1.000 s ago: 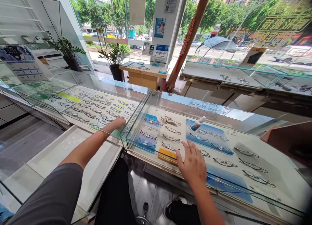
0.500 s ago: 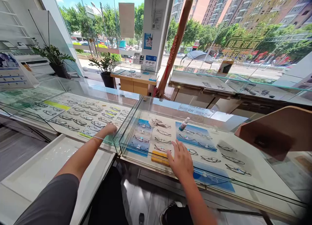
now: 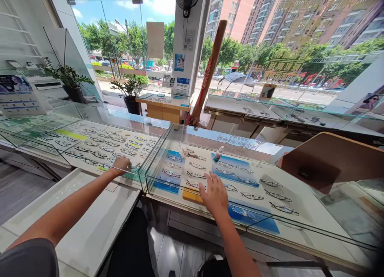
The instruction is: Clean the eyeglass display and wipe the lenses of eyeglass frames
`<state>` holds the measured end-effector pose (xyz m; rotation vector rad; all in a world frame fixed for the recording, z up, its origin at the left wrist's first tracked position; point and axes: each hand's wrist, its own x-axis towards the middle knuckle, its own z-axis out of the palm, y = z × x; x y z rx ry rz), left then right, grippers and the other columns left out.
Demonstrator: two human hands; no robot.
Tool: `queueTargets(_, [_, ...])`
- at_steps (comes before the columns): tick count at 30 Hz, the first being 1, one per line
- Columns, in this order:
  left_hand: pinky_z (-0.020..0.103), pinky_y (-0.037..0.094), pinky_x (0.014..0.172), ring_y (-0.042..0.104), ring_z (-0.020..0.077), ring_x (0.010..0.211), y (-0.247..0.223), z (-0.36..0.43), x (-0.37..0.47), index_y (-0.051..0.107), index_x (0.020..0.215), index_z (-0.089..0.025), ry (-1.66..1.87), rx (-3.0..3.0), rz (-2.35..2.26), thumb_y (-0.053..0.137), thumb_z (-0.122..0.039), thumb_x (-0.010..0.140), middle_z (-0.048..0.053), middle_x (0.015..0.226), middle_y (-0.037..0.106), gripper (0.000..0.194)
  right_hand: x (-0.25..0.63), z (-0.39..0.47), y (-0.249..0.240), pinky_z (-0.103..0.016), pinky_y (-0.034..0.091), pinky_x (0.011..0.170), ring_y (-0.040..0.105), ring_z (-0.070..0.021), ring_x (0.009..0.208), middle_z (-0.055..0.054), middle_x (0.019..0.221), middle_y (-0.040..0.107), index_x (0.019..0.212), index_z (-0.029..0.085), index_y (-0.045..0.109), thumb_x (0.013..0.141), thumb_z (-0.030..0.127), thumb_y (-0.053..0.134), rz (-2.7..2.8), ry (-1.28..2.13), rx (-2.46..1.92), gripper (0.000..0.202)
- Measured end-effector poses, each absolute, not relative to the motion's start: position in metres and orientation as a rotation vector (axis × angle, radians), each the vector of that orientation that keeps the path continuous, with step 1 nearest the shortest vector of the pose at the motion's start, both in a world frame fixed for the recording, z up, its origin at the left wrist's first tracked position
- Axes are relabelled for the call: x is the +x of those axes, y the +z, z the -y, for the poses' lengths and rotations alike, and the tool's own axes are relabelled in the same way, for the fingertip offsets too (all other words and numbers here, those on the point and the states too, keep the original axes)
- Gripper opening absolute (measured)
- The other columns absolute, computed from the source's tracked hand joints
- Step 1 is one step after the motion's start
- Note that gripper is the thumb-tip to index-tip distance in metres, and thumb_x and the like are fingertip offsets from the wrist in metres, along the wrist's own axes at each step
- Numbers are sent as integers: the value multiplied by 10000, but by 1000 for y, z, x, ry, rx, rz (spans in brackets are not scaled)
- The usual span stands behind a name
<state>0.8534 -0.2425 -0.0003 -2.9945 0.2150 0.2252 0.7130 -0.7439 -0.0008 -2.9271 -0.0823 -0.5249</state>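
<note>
My left hand (image 3: pixel 122 165) is inside the left glass display case, low over its front rows of eyeglasses (image 3: pixel 98 154). Its fingers are curled in, and whatever they hold, if anything, is hidden. My right hand (image 3: pixel 215 193) has its fingers stretched out at the front of the right glass case, with nothing in it. Just left of that hand lie a yellow-orange block (image 3: pixel 192 195) and a dark-framed pair of eyeglasses (image 3: pixel 196 174). Farther back stand a small spray bottle (image 3: pixel 219 153) and a crumpled cloth (image 3: pixel 187 152).
An open white drawer (image 3: pixel 87 225) juts out below the left case. Blue mats (image 3: pixel 235 173) lie under some glasses in the right case. A brown board (image 3: pixel 324 161) leans at the right. Glass panes (image 3: pixel 159 157) divide the two cases. Potted plants (image 3: pixel 132 97) stand beyond.
My left hand has moved leftward along the front of the left case. My right hand stays spread at the right case. The view has tilted slightly upward.
</note>
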Motion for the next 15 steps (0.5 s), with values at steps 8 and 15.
queueTargets(8, [459, 490, 1060, 713, 391, 1191, 33, 205, 759, 800, 721, -239, 442, -2918, -89, 812, -171, 661, 112, 939, 830, 92, 720, 746, -2, -578, 445, 1227, 524, -404, 1499, -206, 1595, 605, 1480, 128, 681, 1092, 414, 508, 92, -566, -2774, 512])
queueTargets(15, [544, 475, 1095, 718, 419, 1054, 89, 199, 712, 661, 499, -253, 603, -2859, -240, 775, -95, 503, 72, 709, 737, 195, 641, 691, 98, -447, 560, 1001, 675, -283, 1145, -112, 1170, 742, 1030, 235, 735, 1127, 370, 549, 709, -679, -2018, 249])
